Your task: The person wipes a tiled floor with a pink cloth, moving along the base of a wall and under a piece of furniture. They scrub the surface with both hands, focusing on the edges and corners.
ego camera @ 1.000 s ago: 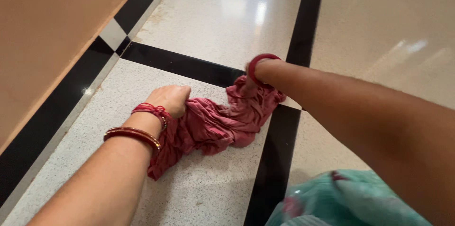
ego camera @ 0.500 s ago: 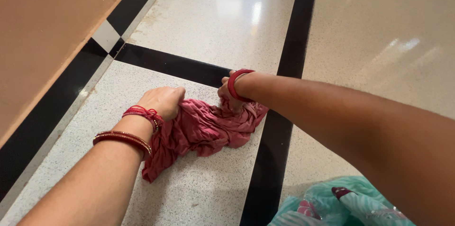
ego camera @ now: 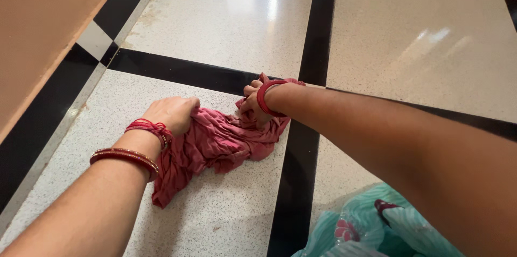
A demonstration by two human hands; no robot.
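A crumpled dark pink cloth (ego camera: 215,144) lies bunched on the speckled white floor (ego camera: 231,14). My left hand (ego camera: 171,112) is closed on the cloth's left part, its wrist wearing red thread and a dark red bangle. My right hand (ego camera: 252,101) grips the cloth's upper right end, with a red bangle on that wrist. Both hands press the cloth onto the floor beside a crossing of black stripes (ego camera: 301,144). A tail of the cloth trails toward me under my left wrist.
A tan wall (ego camera: 37,14) with a black skirting band runs along the left. Black inlay stripes (ego camera: 177,68) divide the glossy floor into large squares. Teal patterned fabric of my clothing (ego camera: 366,230) shows at the bottom right.
My right hand has pulled its end of the cloth leftward, toward my left hand, and the cloth is now more tightly bunched. The view has shifted slightly to the right.
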